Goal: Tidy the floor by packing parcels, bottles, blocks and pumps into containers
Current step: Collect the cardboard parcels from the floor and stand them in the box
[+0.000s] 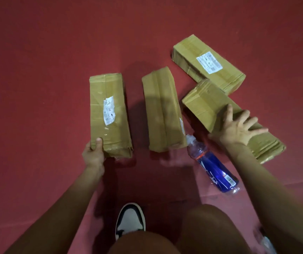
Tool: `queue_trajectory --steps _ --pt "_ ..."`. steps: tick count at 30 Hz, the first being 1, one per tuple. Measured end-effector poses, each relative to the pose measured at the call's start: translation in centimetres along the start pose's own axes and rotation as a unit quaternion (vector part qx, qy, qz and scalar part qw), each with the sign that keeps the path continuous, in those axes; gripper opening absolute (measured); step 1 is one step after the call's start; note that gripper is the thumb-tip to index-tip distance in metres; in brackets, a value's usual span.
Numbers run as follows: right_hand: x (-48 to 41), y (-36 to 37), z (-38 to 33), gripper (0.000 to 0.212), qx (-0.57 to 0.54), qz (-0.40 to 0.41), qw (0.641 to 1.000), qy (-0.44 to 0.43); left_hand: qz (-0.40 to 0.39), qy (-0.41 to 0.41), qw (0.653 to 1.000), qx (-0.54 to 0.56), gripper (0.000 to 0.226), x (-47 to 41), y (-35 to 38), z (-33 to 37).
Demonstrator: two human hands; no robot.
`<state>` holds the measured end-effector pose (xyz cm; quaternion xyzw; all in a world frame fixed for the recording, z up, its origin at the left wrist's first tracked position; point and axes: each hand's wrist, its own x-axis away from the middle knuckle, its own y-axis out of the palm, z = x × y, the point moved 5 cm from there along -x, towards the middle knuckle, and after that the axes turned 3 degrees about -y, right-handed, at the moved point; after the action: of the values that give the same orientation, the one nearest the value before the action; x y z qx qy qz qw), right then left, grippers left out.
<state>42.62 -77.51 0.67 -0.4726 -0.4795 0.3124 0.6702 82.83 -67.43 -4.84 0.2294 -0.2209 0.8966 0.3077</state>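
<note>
four taped brown parcels lie flat on the red floor [55, 70]: the left parcel [108, 110], the middle parcel [162, 110] near it, the right parcel [207, 103] set at an angle, and the far parcel [207, 61] meeting the right parcel's far end. the left hand [94, 153] grips the near end of the left parcel, thumb on its top face; the right hand [236, 128] rests on the right parcel, fingers straight and spread apart, clamped on nothing. a blue bottle [213, 165] lies on its side between the middle and right parcels, cap at the middle parcel's near corner.
</note>
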Motion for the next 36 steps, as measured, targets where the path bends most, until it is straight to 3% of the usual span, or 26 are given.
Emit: queue_trajectory --steps 5,8,13,25,30,36 --pt "4.3 -3.3 1.1 0.121 -0.199 -0.084 0.97 0.116 0.008 0.002 0.999 -0.036 0.026 4.4 -2.8 4.4" --pt "8.0 -6.3 1.5 0.116 -0.221 -0.13 0.958 0.127 -0.005 0.0 0.996 -0.084 0.021 7.2 -5.2 7.4" --pt "13.4 -14.8 0.9 0.11 -0.189 -0.161 0.964 0.096 -0.033 0.031 0.994 -0.097 0.019 15.0 -9.3 16.1" --pt "26.0 -37.8 0.6 0.103 -0.267 -0.183 0.945 0.043 -0.069 0.047 0.995 -0.058 0.016 33.0 -18.2 31.4" --pt "31.6 -44.8 1.7 0.103 -0.296 -0.176 0.939 -0.01 -0.042 0.06 0.996 -0.049 0.012 39.6 -21.5 35.6" --pt "37.2 -50.6 1.3 0.103 -0.303 -0.166 0.935 -0.076 0.007 0.04 0.998 0.039 0.012 45.1 -26.3 38.3"
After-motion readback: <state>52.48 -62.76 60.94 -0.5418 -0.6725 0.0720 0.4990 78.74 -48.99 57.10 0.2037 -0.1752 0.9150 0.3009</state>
